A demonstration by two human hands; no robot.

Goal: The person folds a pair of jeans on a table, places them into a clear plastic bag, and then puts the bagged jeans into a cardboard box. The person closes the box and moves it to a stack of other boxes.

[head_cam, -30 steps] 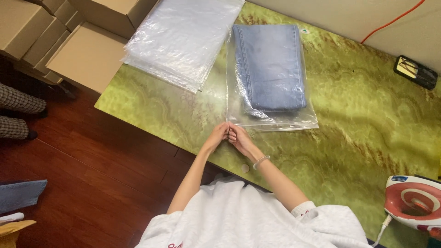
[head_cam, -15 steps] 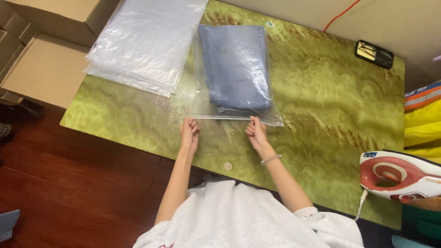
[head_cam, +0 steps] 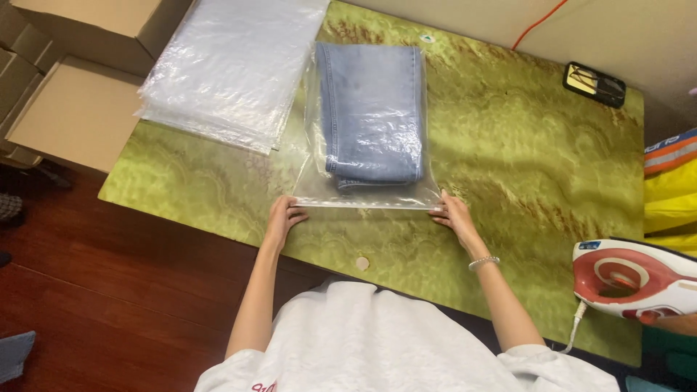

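Observation:
Folded blue jeans [head_cam: 372,112] lie inside a clear plastic bag [head_cam: 312,181] on the green marbled table [head_cam: 537,181]. My left hand [head_cam: 283,216] pinches the bag's near left corner. At the near right corner my right hand [head_cam: 451,215], with a bead bracelet on its wrist, pinches the same edge. The bag's near edge runs straight and taut between the two hands.
A stack of empty clear bags [head_cam: 232,69] lies at the table's far left, next to cardboard boxes [head_cam: 72,109]. A red and white iron [head_cam: 635,279] stands at the right edge. A small black device [head_cam: 594,84] and an orange cord [head_cam: 541,25] are at the back right.
My hands started together at the bag's near left corner. The right hand slid along the near edge to the right corner, and the left hand stayed at the left corner.

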